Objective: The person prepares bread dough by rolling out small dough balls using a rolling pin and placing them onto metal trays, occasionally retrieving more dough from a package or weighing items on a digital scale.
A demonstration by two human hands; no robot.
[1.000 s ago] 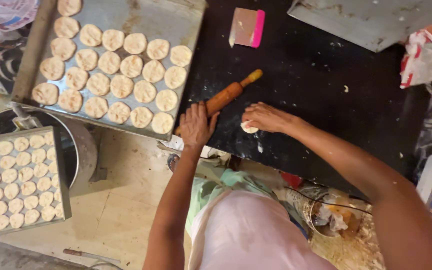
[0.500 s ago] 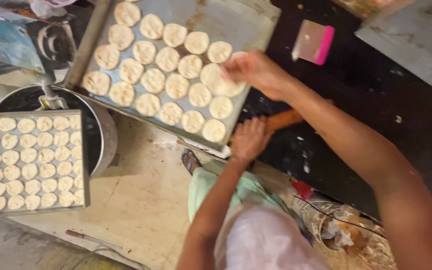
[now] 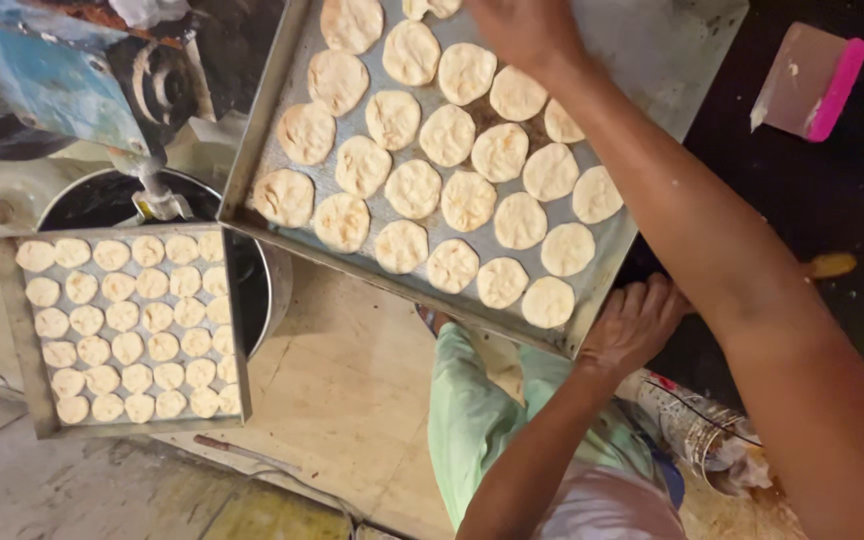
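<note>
A large metal tray lies on the black worktop and holds several rows of flattened dough discs. My right hand reaches across the tray to its far rows, palm down over the discs; its fingers are cut off by the frame's top edge. My left hand rests flat on the worktop's edge just beside the tray's near right corner and holds nothing. The tip of a wooden rolling pin shows past my right forearm.
A smaller tray of small dough rounds sits on a dark pot at the left. A blue machine stands above it. A pink-handled scraper lies at the top right. A crumpled plastic wrapper sits by my legs.
My right hand carried a flattened disc from the worktop over to the tray and has reached further across it. My left hand left the rolling pin and now rests at the table edge.
</note>
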